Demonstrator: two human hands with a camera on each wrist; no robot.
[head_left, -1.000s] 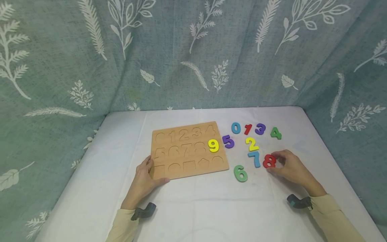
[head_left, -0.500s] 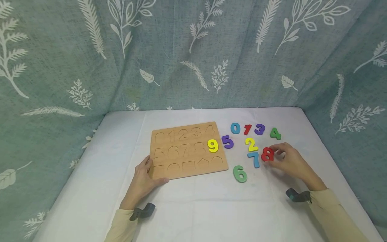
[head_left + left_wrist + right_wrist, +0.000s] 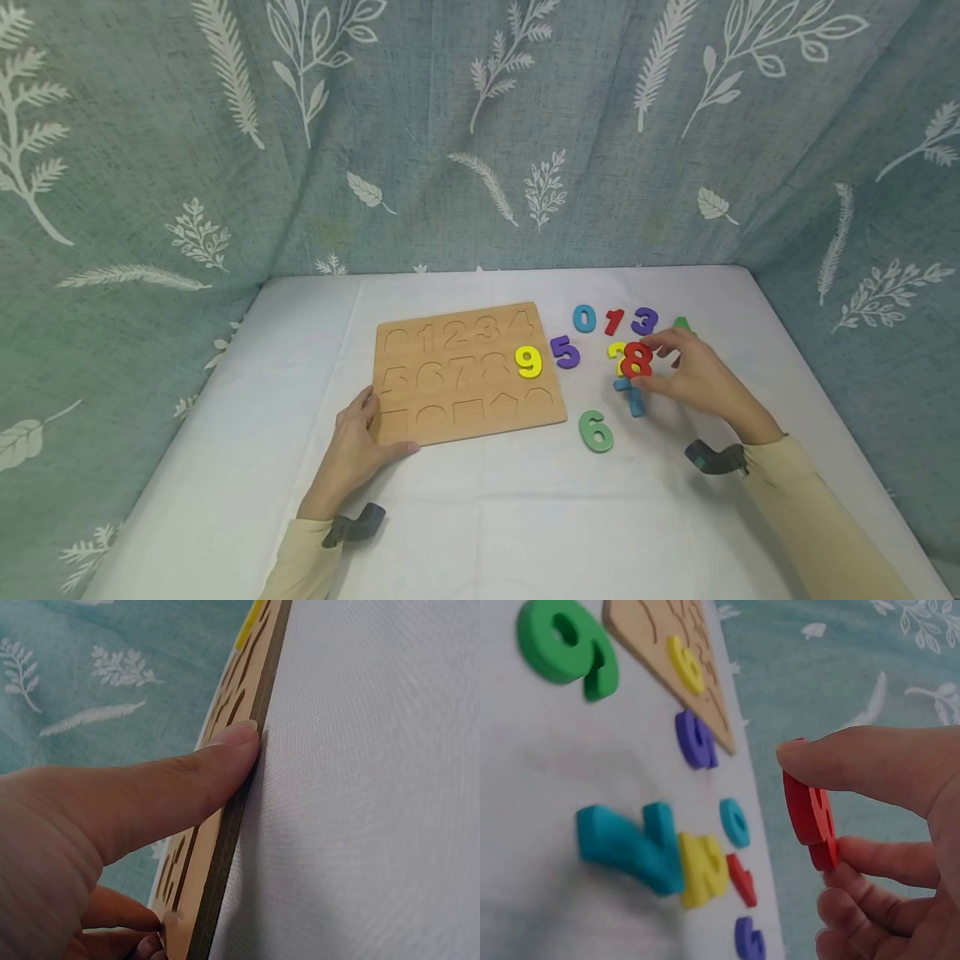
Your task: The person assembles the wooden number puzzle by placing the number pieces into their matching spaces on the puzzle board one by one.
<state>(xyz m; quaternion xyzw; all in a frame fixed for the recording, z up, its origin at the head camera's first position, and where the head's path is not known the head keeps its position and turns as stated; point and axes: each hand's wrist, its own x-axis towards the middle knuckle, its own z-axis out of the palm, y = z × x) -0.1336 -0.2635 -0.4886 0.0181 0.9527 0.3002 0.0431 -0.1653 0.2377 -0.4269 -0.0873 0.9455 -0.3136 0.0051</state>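
My right hand pinches a red number 8 between thumb and fingers. The red 8 is held up off the table, over the yellow 2 and blue 7, partly covering them in the head view. My left hand grips the near left corner of a wooden number puzzle board; the thumb lies along its front edge and the fingers bend at its left edge. A yellow 9 lies on the board's right part.
Around the board's right side lie a purple 5, a light green 6, a blue 0, a red 1 and a purple 3. The green 4 is partly hidden by my right hand. A patterned curtain surrounds the white-covered table.
My right hand has lifted the red 8 off the cloth and carried it left and away from me, over the 2 and 7. The left hand and board stay put.
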